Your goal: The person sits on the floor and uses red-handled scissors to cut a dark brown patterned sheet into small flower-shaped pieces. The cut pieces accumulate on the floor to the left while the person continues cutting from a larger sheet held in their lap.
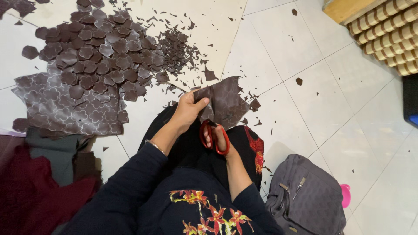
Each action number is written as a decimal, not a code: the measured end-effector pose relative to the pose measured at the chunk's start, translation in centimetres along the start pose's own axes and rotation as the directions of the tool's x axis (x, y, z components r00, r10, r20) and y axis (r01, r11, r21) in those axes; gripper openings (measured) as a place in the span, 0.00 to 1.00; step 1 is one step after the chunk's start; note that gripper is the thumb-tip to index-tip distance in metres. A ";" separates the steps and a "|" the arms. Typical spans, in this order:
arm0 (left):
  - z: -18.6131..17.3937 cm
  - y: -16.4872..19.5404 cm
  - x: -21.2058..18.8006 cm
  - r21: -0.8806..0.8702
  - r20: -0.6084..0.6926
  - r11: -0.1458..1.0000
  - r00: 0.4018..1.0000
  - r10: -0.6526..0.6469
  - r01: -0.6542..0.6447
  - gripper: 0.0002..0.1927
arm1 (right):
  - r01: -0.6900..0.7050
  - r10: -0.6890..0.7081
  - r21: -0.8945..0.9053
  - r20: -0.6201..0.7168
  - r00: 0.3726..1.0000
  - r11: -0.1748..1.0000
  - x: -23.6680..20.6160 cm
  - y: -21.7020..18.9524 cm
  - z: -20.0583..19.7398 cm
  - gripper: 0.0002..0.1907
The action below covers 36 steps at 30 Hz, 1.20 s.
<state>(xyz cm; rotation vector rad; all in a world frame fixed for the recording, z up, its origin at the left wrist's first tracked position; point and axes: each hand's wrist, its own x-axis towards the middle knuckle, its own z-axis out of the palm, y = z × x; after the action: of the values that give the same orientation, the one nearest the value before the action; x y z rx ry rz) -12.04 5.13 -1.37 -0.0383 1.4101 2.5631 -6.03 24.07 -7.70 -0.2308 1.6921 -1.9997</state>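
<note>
White tiled floor (305,56) strewn with a pile of dark brown flower-shaped cutouts (100,56).
Left hand (188,109) pinches a patterned brown fabric piece (224,102); right hand (217,138) grips red-handled scissors (208,135).

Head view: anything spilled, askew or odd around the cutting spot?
Small dark offcuts are strewn over the white tile floor, some lying far from the pile of cut flower shapes. The left hand holds the brown fabric piece; the right hand works red-handled scissors. Nothing looks damaged.
</note>
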 end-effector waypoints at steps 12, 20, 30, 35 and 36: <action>0.1 -0.2 0.2 0.001 0.017 1.000 1.000 -0.008 0.008 0.12 | 0.154 -0.154 -0.068 0.014 0.988 0.986 0.2 -1.5 1.0 0.41; 0.7 -1.0 0.0 -0.023 -0.011 1.000 1.000 0.016 -0.016 0.11 | 0.185 -0.184 -0.059 0.026 0.983 0.981 0.2 -1.3 0.9 0.41; 0.7 -0.1 -0.2 0.021 -0.002 1.000 1.000 -0.016 0.016 0.16 | 0.122 -0.144 -0.205 -0.098 0.985 0.971 0.2 -0.6 -0.4 0.45; 0.2 -0.1 0.1 -0.011 0.035 1.000 0.999 0.000 0.001 0.17 | 0.150 -0.152 -0.172 -0.001 0.988 0.974 0.3 -0.8 -0.7 0.45; 0.0 -0.2 0.1 -0.012 0.031 1.000 1.000 -0.008 0.008 0.17 | 0.142 -0.145 -0.168 -0.008 0.989 0.976 0.3 -0.8 -0.7 0.44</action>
<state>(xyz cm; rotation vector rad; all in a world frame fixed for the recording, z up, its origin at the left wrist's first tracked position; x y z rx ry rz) -12.08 5.23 -1.51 -0.0067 1.3804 2.5554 -6.81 24.61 -7.11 -0.4036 1.9070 -1.9667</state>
